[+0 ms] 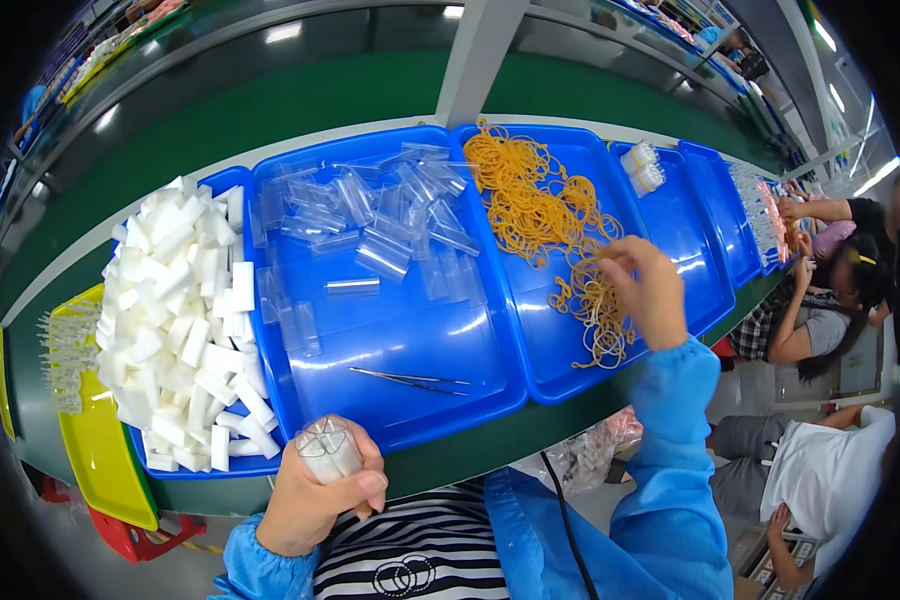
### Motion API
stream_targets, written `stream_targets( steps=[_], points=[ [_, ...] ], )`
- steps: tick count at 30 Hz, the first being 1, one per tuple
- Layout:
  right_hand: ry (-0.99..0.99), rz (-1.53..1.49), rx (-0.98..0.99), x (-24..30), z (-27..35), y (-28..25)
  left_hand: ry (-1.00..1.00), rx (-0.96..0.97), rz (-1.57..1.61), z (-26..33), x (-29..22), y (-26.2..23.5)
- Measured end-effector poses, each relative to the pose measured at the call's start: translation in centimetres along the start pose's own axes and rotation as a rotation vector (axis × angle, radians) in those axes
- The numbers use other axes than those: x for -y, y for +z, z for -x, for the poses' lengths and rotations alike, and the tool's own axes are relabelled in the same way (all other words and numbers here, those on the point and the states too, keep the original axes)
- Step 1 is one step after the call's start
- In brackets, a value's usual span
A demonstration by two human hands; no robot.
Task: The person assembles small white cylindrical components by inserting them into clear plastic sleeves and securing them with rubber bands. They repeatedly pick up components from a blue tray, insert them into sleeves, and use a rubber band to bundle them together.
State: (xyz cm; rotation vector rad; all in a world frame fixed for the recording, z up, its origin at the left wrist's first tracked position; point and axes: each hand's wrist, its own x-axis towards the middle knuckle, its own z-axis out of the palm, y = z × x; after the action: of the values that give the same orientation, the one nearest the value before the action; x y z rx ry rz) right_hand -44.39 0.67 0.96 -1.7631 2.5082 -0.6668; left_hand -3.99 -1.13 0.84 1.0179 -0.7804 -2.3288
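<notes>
My left hand (pixel 320 490) is wrapped round a bundle of clear plastic tubes (pixel 330 450) with white material inside, their ends facing up, near the front edge of the table. Over the right part of the blue tray of orange rubber bands (pixel 530 190), my right hand (pixel 650 292) has its fingertips pinched at the loose bands, touching a rubber band. Several looser bands (pixel 602 318) lie spread below the fingers. Beside the left hand, a blue tray holds flat clear plastic sleeves (pixel 380 250) and a pair of metal tweezers (pixel 410 380).
White foam blocks (pixel 180 320) are heaped in the leftmost blue tray. Beyond it sits a yellow tray (pixel 110 450) with thin clear pieces (pixel 67 350). Farther right, another blue tray (pixel 685 240) holds a banded white bundle (pixel 643 168). Co-workers (pixel 830 290) sit along the right side.
</notes>
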Motion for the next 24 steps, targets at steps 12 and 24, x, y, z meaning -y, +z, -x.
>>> stream_targets(
  steps=[12, 24],
  points=[
    [0.035, -0.179, 0.055, -0.5, 0.1, -3.0, 0.073, 0.014, -0.075, -0.1, -0.2, 0.6],
    [-0.405, -1.012, 0.657, 17.8, 5.4, 0.9, 0.639, -0.187, -0.191, -2.1, 1.3, 1.7]
  ],
)
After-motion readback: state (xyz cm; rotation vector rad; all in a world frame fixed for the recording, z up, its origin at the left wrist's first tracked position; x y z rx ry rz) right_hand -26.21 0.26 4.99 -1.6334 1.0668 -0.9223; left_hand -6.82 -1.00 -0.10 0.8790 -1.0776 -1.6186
